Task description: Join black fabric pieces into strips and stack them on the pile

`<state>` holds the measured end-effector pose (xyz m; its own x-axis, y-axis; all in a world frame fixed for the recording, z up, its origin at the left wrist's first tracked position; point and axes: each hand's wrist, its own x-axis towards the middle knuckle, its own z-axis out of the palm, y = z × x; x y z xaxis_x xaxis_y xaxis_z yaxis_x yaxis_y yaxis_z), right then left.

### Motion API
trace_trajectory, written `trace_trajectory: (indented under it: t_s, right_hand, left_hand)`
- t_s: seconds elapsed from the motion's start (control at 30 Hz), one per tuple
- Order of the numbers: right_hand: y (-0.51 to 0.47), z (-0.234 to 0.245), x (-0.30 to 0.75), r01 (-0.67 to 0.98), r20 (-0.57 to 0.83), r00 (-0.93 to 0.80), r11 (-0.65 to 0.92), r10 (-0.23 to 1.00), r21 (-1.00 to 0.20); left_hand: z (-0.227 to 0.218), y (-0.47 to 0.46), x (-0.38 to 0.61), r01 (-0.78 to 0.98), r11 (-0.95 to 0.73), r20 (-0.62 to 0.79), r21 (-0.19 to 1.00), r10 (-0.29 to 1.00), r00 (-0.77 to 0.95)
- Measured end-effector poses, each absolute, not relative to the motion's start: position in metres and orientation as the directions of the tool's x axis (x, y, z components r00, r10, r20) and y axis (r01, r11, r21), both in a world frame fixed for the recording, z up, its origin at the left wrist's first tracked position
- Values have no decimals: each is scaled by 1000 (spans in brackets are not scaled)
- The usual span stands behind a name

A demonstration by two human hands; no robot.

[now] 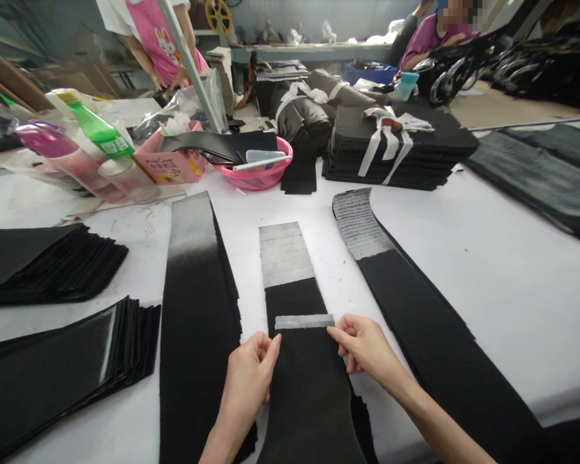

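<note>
A flat black strip with a narrow grey band (309, 386) is held over the middle black strip with a broad grey end (284, 254).

To the left of the middle strip, a long black pile with a greyish far end (193, 348) lies on the white desk (507, 290). Just beside the middle strip's left edge, the left hand (246, 377) pinches the banded strip's left far corner. If one hand pulls more than the other, the band could, I think, turn crooked against the middle strip. At its right side, the right hand (367, 351) pinches the opposite corner, fingers bent, forearm slanting from the lower right. Farther right lies a curved black pile with a ridged grey end (415, 309).
</note>
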<state>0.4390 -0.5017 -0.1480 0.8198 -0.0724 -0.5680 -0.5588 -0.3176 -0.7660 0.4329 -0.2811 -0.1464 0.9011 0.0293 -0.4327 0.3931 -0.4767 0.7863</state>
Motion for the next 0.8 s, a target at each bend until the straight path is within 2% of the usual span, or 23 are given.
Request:
trace_trajectory:
  t_s: [0.8]
  right_hand:
    - [-503, -150, 440, -549, -569, 821, -342, -47, -763]
  left_hand:
    - [-147, -282, 432, 365, -513, -393, 777, 58, 918]
